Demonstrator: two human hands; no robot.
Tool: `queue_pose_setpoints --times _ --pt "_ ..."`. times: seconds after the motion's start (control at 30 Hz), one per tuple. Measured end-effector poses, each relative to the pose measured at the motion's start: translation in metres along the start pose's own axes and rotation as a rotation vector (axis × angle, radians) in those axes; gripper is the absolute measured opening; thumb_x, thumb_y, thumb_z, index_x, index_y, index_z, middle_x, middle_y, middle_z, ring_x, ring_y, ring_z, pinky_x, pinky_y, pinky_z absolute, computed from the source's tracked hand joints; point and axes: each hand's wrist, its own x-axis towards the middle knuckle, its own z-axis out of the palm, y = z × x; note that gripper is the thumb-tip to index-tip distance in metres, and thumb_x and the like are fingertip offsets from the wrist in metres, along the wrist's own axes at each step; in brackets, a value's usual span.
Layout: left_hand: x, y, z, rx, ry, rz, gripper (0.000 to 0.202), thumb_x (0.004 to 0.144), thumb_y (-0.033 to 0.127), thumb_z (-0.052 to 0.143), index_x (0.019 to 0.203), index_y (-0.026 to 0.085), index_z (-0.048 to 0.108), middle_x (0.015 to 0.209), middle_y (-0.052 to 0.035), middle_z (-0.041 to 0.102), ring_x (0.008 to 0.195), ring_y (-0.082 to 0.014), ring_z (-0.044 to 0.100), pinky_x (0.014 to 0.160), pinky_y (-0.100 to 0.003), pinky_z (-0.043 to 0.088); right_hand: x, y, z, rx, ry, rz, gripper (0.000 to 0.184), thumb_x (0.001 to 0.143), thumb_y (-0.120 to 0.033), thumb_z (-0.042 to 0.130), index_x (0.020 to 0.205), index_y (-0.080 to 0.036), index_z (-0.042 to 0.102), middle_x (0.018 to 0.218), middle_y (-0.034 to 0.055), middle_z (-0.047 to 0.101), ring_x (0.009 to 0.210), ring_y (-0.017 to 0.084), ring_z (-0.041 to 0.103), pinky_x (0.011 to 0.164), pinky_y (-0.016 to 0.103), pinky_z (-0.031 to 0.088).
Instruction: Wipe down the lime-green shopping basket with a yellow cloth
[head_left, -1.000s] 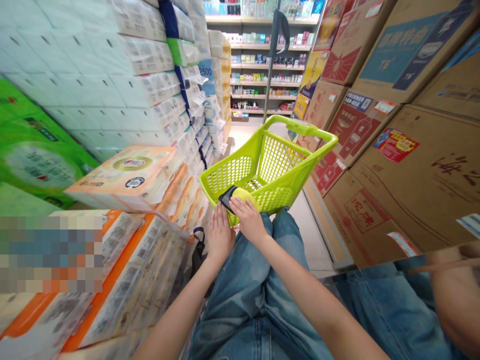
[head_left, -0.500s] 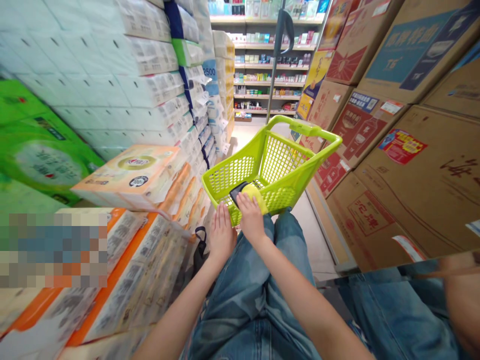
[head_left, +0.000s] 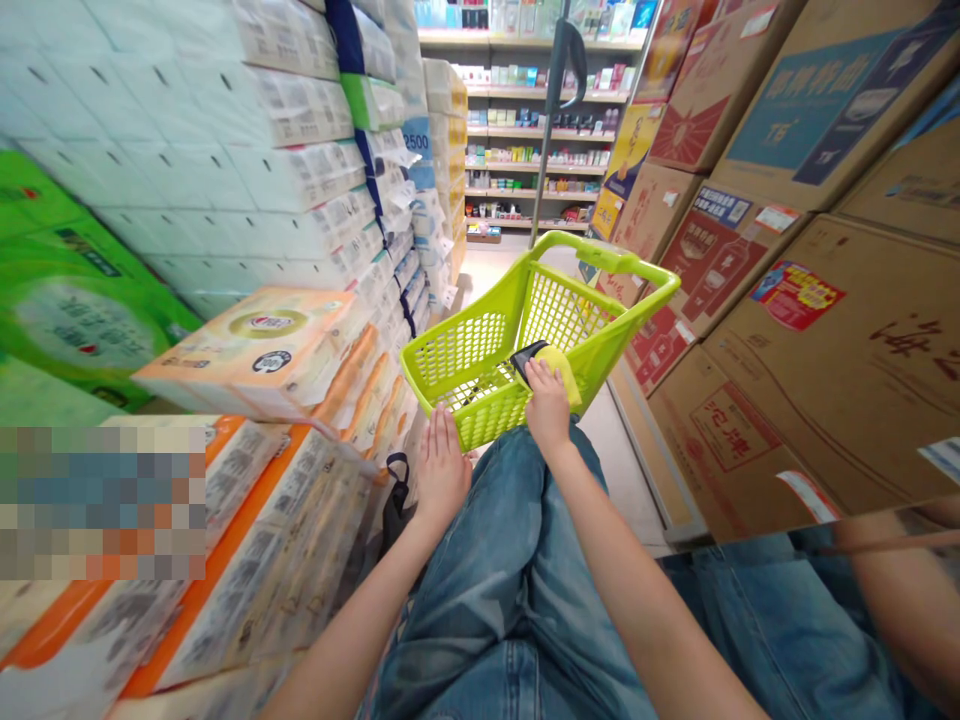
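Observation:
A lime-green plastic mesh shopping basket on wheels (head_left: 480, 365) stands in front of me, with its long handle (head_left: 622, 262) pointing forward. My left hand (head_left: 442, 470) lies flat at the basket's near edge, fingers extended and holding nothing. My right hand (head_left: 547, 405) rests further right on the same edge, over a rounded yellow object (head_left: 566, 372) and a flat black object, perhaps a phone (head_left: 529, 357). Its fingers partly hide both. Blue jeans (head_left: 495, 570) cover my legs below the basket.
Wrapped tissue packs (head_left: 262, 340) are stacked high along the left. Printed cardboard cartons (head_left: 817, 340) line the right. Product shelves (head_left: 536, 130) stand at the aisle's far end behind a dark pole (head_left: 555, 110). A mirror strip (head_left: 787, 610) at lower right reflects jeans and an arm.
My right hand, with the yellow and black objects, has slid to the right along the basket's edge. My left hand stays in about the same place.

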Motion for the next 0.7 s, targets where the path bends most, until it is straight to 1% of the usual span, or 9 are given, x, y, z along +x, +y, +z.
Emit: queue_pose_setpoints --times 0.07,0.17,0.23,0.3,0.37,0.47,0.53,0.6,0.7 --pt "0.000 0.000 0.002 0.007 -0.001 -0.002 0.083 0.085 0.021 0.051 0.153 -0.006 0.011 0.161 -0.0264 0.019 0.152 -0.0316 0.015 0.122 -0.048 0.024 -0.015 -0.028 0.014 0.022 -0.016 -0.024 0.074 0.071 0.005 0.039 0.142 -0.010 0.050 0.150 0.0108 0.050 0.145 0.022 0.036 0.124 0.045 0.023" --pt "0.000 -0.001 0.004 0.022 -0.004 0.001 0.082 0.084 0.020 0.050 0.153 -0.006 0.013 0.160 -0.0258 0.020 0.151 -0.0313 0.017 0.122 -0.047 0.024 -0.042 -0.069 0.035 0.085 -0.069 -0.150 0.074 0.074 0.004 0.041 0.145 -0.015 0.047 0.152 0.0071 0.047 0.146 0.020 0.035 0.123 0.044 0.024" --pt "-0.001 -0.002 0.004 0.032 -0.001 0.001 0.082 0.084 0.019 0.050 0.153 -0.005 0.013 0.160 -0.0256 0.021 0.151 -0.0311 0.017 0.122 -0.047 0.024 -0.052 -0.082 0.040 0.102 -0.107 -0.237 0.070 0.078 0.001 0.042 0.146 -0.016 0.047 0.152 0.0062 0.046 0.146 0.019 0.035 0.123 0.043 0.025" --pt "-0.001 -0.003 0.003 0.031 -0.004 0.004 0.081 0.084 0.018 0.049 0.153 -0.004 0.013 0.160 -0.0254 0.021 0.151 -0.0307 0.017 0.122 -0.047 0.024 -0.052 -0.078 0.037 0.095 -0.146 -0.314 0.068 0.080 0.000 0.043 0.145 -0.018 0.048 0.152 0.0055 0.047 0.145 0.018 0.036 0.123 0.043 0.024" --pt "-0.001 -0.003 0.000 0.017 -0.009 0.011 0.081 0.084 0.019 0.049 0.154 -0.003 0.013 0.160 -0.0252 0.022 0.151 -0.0304 0.017 0.122 -0.047 0.024 -0.042 -0.058 0.025 0.075 -0.164 -0.341 0.068 0.079 0.001 0.043 0.144 -0.020 0.049 0.150 0.0046 0.049 0.144 0.017 0.038 0.123 0.043 0.024" --pt "0.000 -0.003 -0.003 -0.003 -0.014 0.017 0.082 0.085 0.020 0.050 0.153 -0.004 0.012 0.160 -0.0254 0.021 0.151 -0.0303 0.016 0.122 -0.047 0.024 -0.018 -0.016 0.003 0.032 -0.107 -0.227 0.074 0.074 0.005 0.040 0.142 -0.021 0.051 0.148 0.0041 0.053 0.143 0.016 0.041 0.123 0.043 0.024" --pt "0.000 -0.001 -0.004 -0.012 -0.010 0.015 0.082 0.085 0.020 0.050 0.154 -0.004 0.012 0.161 -0.0253 0.020 0.152 -0.0304 0.015 0.122 -0.048 0.023 -0.005 0.003 -0.007 0.005 -0.056 -0.118 0.075 0.071 0.007 0.039 0.141 -0.019 0.053 0.147 0.0044 0.054 0.143 0.018 0.041 0.123 0.044 0.024" --pt "0.001 0.000 -0.004 -0.018 -0.006 0.008 0.083 0.085 0.020 0.050 0.154 -0.004 0.012 0.161 -0.0254 0.019 0.152 -0.0306 0.015 0.122 -0.048 0.023 0.000 0.004 -0.008 -0.017 -0.028 -0.031 0.075 0.070 0.007 0.038 0.140 -0.015 0.054 0.147 0.0069 0.053 0.144 0.020 0.040 0.123 0.045 0.024" --pt "0.001 0.000 -0.001 -0.016 -0.004 -0.004 0.083 0.084 0.020 0.051 0.153 -0.005 0.013 0.160 -0.0263 0.019 0.152 -0.0310 0.015 0.122 -0.047 0.023 -0.013 -0.025 0.008 -0.013 -0.043 -0.011 0.073 0.071 0.006 0.038 0.141 -0.008 0.051 0.150 0.0106 0.049 0.145 0.023 0.037 0.123 0.046 0.024"
